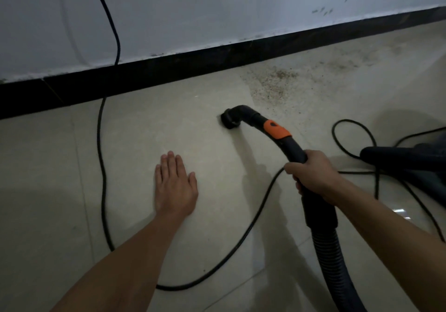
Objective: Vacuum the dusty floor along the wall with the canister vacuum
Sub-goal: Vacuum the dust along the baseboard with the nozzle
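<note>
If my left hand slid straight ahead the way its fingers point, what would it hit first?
Likely the black baseboard; before it, the left hand crosses only bare floor.

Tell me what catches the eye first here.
The right hand grips the curved black vacuum handle, its nozzle down on the pale floor at the centre. Just beyond the nozzle, a patch of brown grit lies near the dark skirting board. The left hand rests flat on the floor, fingers straight, with a black cable snaking past it.
</note>
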Available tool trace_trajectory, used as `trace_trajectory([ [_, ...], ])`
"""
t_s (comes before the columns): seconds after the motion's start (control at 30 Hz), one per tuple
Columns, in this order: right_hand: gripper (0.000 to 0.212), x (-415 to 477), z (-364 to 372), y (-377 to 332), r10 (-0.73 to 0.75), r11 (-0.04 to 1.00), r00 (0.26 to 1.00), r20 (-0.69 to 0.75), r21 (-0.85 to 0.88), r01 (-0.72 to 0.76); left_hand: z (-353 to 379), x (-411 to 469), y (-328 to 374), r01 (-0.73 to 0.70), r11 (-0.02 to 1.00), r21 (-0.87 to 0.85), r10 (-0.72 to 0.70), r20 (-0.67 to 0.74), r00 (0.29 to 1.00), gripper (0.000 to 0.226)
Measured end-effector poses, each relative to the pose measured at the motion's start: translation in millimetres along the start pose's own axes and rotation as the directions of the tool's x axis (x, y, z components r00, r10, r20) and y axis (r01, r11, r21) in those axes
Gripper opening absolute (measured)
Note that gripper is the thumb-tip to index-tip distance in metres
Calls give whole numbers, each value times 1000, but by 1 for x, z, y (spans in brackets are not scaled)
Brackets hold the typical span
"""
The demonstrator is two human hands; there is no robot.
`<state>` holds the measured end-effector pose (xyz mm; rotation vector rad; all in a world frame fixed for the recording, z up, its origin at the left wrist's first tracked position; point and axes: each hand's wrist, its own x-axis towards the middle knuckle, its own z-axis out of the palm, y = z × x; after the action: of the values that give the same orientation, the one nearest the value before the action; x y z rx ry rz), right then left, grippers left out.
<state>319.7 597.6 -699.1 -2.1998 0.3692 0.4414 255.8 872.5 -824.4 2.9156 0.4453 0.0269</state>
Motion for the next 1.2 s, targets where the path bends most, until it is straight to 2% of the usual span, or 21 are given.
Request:
trace_trajectory([
  [0.13, 17, 10, 21, -16, -55, 998, 997, -45, -46, 52, 0, 1, 0, 1, 1000, -6, -1, 3, 1000, 62],
  [0.3, 21, 26, 25, -35, -67, 996, 997, 47, -60, 70, 2, 2, -2, 11, 1000, 6, -11, 18, 1000, 63],
  [0.57, 13, -15, -32, 27, -1, 997, 999, -47, -82, -3, 0, 0, -1, 5, 1000, -2, -5, 7, 1000, 62],
  [0.7, 12, -37, -18, 35, -36, 999, 999, 11, -28, 36, -1, -1, -1, 11, 1000, 11, -11, 20, 1000, 63],
  [0.8, 13, -33, -2, 22, -48, 998, 997, -54, -31, 46, -1, 0, -1, -1, 1000, 11, 0, 16, 1000, 62],
  [0.97, 13, -38, -4, 16, -93, 989, 993, 76, -109, 101, -2, -1, -1, 2, 1000, 6, -2, 32, 999, 62],
  [1.1, 11, -49, -63, 54, -18, 987, 997, -77, -158, 6, -1, -1, 0, -12, 1000, -1, 12, 11, 1000, 61],
  [1.2, 12, -64, -106, 85, 60, 974, 991, -116, -212, -84, 0, 0, -1, -14, 1000, 3, 14, 19, 1000, 61],
])
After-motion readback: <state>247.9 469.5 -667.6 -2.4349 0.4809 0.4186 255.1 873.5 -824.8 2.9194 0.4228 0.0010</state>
